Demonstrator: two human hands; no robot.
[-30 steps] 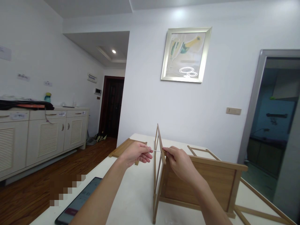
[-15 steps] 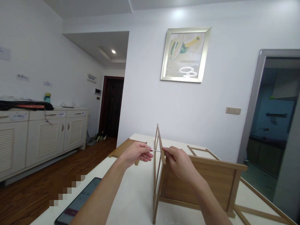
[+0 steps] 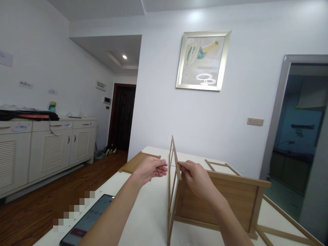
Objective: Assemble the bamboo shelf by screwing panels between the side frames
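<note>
My left hand (image 3: 153, 168) pinches a thin metal rod (image 3: 171, 165) between thumb and fingertips. The rod lies nearly level, and its far end meets an upright slim wooden frame (image 3: 174, 155). On the frame's other side, my right hand (image 3: 196, 176) is closed at the top corner of a brown wooden panel (image 3: 220, 201), where panel and frame meet. Its fingertips press close to the frame. The panel stands on edge on the white table, roughly square to the frame. What lies inside the right fingers is hidden.
On the white table (image 3: 148, 212), a flat wooden panel (image 3: 137, 161) lies at the back left. More wooden frame pieces (image 3: 284, 234) lie at the right. A phone (image 3: 89, 218) rests near the left edge, partly behind my left forearm. A white cabinet (image 3: 51, 147) stands across the floor.
My left hand has shifted very slightly, with the rod still at the frame. My right hand, the frame and the panel look unmoved.
</note>
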